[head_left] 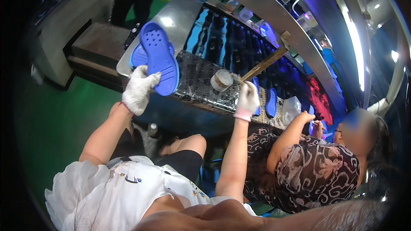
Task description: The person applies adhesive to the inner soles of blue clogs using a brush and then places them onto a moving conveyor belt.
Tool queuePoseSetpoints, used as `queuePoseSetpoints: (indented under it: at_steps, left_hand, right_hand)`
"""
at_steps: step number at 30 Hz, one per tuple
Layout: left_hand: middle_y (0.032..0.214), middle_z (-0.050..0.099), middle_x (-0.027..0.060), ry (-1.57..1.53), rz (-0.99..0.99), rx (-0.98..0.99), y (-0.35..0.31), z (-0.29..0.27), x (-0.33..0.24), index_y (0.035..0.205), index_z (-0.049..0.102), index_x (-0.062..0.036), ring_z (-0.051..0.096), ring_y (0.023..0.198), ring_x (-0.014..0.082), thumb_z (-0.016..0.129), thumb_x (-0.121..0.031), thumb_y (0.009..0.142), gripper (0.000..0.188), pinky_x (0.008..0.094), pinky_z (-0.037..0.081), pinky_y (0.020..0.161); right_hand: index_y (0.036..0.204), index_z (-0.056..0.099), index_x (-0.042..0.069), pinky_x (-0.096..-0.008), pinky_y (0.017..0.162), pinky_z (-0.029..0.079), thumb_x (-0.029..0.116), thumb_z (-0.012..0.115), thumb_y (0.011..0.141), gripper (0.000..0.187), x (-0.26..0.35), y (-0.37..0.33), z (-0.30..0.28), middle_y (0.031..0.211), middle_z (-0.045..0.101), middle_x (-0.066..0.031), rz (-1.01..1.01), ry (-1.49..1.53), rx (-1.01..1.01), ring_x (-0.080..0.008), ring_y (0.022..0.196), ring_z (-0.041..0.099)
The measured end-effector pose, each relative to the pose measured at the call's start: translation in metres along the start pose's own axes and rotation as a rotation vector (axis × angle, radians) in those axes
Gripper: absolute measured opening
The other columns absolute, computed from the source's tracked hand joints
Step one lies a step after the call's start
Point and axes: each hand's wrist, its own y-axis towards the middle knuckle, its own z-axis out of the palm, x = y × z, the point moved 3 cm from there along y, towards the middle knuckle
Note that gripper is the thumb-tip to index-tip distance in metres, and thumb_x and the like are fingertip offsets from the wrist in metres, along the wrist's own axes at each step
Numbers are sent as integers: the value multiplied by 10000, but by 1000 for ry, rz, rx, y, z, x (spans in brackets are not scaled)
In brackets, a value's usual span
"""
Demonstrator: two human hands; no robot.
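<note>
A blue shoe sole (160, 55), with round holes near its far end and grooves near its close end, is gripped in my gloved left hand (139, 87) and tilted up. Behind it, a second blue sole (138, 57) lies at the table corner. My right hand (248, 98), also in a white glove, is closed around a thin light-brown stick (235, 77), whose tip is too small to make out. Just left of that hand, a clear cup (221, 80) stands on the dark, plastic-covered table edge (195, 77).
Blue and black strips lie on the conveyor (214, 34) beyond. A wooden bar (265, 63) slants above it. To my right, a co-worker (308, 162) sits close by, near a blue sole (271, 102) and a clear box (292, 109). Overhead runs a metal shelf (265, 13).
</note>
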Motion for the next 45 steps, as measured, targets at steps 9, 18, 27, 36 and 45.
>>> queuePoseSetpoints:
  at_steps: [9, 18, 27, 36, 45]
  left_hand:
    - [760, 559, 50, 368, 469, -181, -20, 20, 18, 911, 496, 1, 501, 660, 88, 741, -84, 755, 303, 260, 454, 582]
    - [807, 614, 90, 332, 534, -113, -37, 24, 35, 980, 514, 0, 577, 679, 122, 743, -51, 718, 352, 283, 484, 614]
    - [853, 577, 37, 342, 531, -65, -44, 22, 24, 999, 469, -73, 533, 683, 70, 681, 22, 788, 314, 219, 457, 588]
    - [857, 594, 87, 285, 462, 5, -46, 19, 26, 1008, 493, -10, 571, 734, 100, 690, 23, 763, 316, 248, 496, 640]
    - [804, 596, 68, 308, 463, 5, -46, 25, 29, 1004, 493, -5, 578, 699, 100, 695, 5, 765, 313, 246, 492, 617]
  right_hand:
    - [920, 575, -27, -177, 468, 423, 83, 489, 919, 140, 99, -101, -50, 737, 627, -110, 459, 386, -204, -106, 551, 594]
    - [884, 621, -71, -250, 540, 538, -50, 564, 836, 77, 129, -120, -35, 734, 659, -121, 296, 352, -59, -168, 575, 663]
    - [880, 625, -73, -252, 544, 538, -49, 587, 823, 72, 132, -120, -41, 747, 659, -131, 267, 292, -17, -174, 569, 662]
    - [865, 639, -61, -230, 531, 525, -59, 571, 813, 85, 137, -124, -43, 720, 654, -109, 310, 374, -41, -154, 559, 654]
    - [858, 631, -62, -235, 523, 520, -47, 559, 832, 78, 126, -134, -44, 751, 656, -113, 421, 439, -27, -151, 556, 649]
